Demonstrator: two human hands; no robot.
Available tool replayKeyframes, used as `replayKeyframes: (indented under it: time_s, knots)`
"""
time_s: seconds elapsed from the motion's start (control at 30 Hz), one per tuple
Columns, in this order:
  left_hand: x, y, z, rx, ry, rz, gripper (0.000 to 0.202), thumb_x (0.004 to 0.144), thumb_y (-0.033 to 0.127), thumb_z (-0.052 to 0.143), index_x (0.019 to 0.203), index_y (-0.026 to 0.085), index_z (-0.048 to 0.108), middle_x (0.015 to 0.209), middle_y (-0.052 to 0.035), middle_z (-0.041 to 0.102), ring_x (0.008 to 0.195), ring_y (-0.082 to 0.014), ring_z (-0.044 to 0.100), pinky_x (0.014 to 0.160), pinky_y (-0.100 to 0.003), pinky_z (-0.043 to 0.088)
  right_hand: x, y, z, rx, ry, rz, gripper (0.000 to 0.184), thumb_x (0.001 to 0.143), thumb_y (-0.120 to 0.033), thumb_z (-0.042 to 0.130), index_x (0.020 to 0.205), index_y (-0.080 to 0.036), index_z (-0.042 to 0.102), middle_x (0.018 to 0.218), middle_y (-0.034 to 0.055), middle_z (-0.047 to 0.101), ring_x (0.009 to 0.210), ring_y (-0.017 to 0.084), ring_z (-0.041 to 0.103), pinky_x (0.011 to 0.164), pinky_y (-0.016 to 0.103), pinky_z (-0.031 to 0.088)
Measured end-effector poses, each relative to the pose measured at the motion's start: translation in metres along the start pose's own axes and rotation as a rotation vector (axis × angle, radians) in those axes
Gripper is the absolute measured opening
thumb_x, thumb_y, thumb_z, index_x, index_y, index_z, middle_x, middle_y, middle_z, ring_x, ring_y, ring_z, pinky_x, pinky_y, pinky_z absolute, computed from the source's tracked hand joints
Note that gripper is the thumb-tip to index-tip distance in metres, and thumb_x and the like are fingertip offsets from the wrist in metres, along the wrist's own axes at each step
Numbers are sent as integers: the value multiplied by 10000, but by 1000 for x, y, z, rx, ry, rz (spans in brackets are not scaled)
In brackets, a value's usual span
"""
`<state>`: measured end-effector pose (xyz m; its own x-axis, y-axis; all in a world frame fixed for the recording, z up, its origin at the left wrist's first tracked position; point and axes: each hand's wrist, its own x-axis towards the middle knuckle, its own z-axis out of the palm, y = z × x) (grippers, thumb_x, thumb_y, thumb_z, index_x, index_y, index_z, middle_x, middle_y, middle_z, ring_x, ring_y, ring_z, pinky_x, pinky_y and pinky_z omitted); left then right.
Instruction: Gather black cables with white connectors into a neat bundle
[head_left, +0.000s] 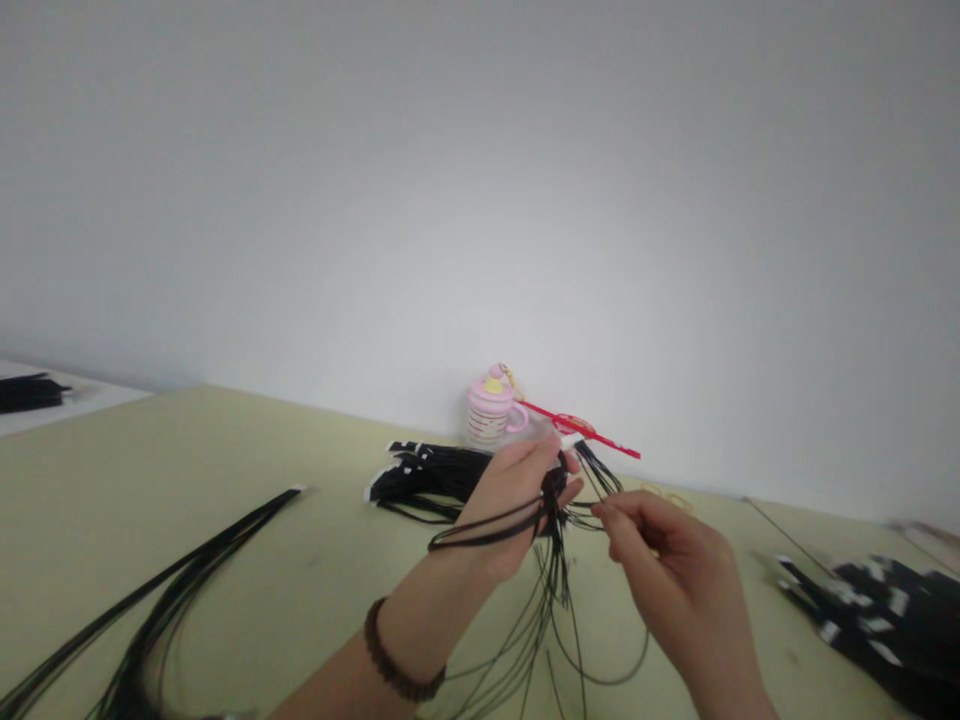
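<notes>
My left hand, with a dark beaded bracelet on its wrist, is closed round a bundle of thin black wires. A white connector shows at its fingertips, with several wires running out of it to the right. Loops of wire lie across the palm side, and loose ends hang down below. My right hand pinches one thin black wire between thumb and forefinger, to the right of the left hand.
Behind my hands lie black wire bundles with white connectors. A pink-and-white lidded cup and a red strap stand near the wall. More black wires lie at left and right on the pale yellow-green table.
</notes>
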<state>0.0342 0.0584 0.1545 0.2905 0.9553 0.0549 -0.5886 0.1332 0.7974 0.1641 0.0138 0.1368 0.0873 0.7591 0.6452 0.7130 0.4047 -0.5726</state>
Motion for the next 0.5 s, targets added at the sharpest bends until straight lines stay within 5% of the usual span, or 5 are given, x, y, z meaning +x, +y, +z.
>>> replayKeyframes:
  time_s: [0.17,0.5]
  knots:
    - [0,1,1,-7,-36,52,228,826,250,550,646,112,565,695,-19,536,637,-89,541,587,-191,421,1,0,-1,-19,40,-24,275,802,-340,513,643,-174,663,471,-30,517,437,100,497,432,182,372]
    - [3,-4,-3,119,-23,115,280,816,325,549,621,126,571,637,-15,523,610,-103,492,630,-224,412,2,-2,6,-34,105,-64,266,791,-336,525,595,-180,616,451,-38,489,409,88,460,417,179,350]
